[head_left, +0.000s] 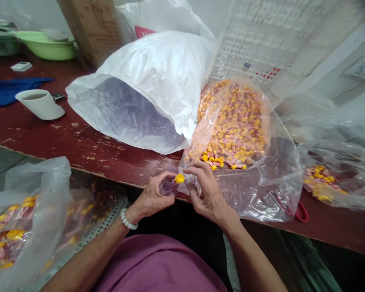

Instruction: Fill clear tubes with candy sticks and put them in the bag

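My left hand [154, 198], a bead bracelet at its wrist, is closed around a clear plastic tube [166, 187]. A small yellow-capped piece [179, 179] shows at the tube's right side; whether it sits inside or against the rim I cannot tell. Just right of it, my right hand [206, 194] has its fingers curved and apart, with nothing visible between them. Beyond that hand, a clear bag [261, 184] holds a heap of small yellow-capped pieces [237, 117] with red-and-white bodies. To its left lies a white sack [170, 61], its mouth facing me, full of clear plastic tubes [134, 109].
The worn red table [88, 142] carries a white cup [36, 103], a green basin [48, 44] and a blue cloth [12, 88]. A white plastic crate [261, 44] leans behind. Below left, a bag [57, 194] holds capped tubes. Red-handled scissors [301, 212] lie at right.
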The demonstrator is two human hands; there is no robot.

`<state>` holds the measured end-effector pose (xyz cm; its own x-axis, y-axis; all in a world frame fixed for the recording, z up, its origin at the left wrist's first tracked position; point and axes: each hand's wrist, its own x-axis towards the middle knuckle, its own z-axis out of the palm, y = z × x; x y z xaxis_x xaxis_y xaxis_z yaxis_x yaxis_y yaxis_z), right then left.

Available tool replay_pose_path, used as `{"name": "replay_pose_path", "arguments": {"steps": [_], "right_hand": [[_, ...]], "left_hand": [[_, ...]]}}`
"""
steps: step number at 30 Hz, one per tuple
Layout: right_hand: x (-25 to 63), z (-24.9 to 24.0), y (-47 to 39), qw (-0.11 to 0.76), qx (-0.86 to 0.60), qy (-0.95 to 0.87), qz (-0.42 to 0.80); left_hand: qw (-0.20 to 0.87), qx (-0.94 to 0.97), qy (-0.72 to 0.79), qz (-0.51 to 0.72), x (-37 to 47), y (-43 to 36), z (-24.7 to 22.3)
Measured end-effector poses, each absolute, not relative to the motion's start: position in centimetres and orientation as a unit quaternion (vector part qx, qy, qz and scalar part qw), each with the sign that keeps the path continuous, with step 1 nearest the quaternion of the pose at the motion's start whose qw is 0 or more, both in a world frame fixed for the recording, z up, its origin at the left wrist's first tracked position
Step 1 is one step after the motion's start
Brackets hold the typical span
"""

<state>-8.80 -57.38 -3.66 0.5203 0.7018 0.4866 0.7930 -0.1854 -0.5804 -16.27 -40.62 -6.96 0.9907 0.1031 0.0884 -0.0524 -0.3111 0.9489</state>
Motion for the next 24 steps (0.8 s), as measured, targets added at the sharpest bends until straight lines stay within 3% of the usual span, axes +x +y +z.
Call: {"name": "replay_pose_path", "arguments": {"steps": [6, 13, 19, 24], "right_hand": [[-9.9, -6.4, -56.5, 0.347, -0.798, -0.486, -0.085], [-7.5, -7.6, -57.8, 0.367, -0.819, -0.428, -0.109], [-3.2, -10.2, -60.0, 0.186, -0.911, -0.335, -0.152], [-2.3, -11.4, -60.4, 0.191, -0.935, -0.253, -0.157]], "left_hand": [[0.681, 0.727, 0.067, 0.051, -16.3, -41.4, -8.1], [0.764, 0.632, 0.128, -0.025, -16.1, -41.2, -8.2], [0.835, 0.536, 0.116, -0.054, -16.4, -40.3, -7.9], [0.840, 0.531, 0.100, -0.044, -16.4, -40.5, -8.0]]}}
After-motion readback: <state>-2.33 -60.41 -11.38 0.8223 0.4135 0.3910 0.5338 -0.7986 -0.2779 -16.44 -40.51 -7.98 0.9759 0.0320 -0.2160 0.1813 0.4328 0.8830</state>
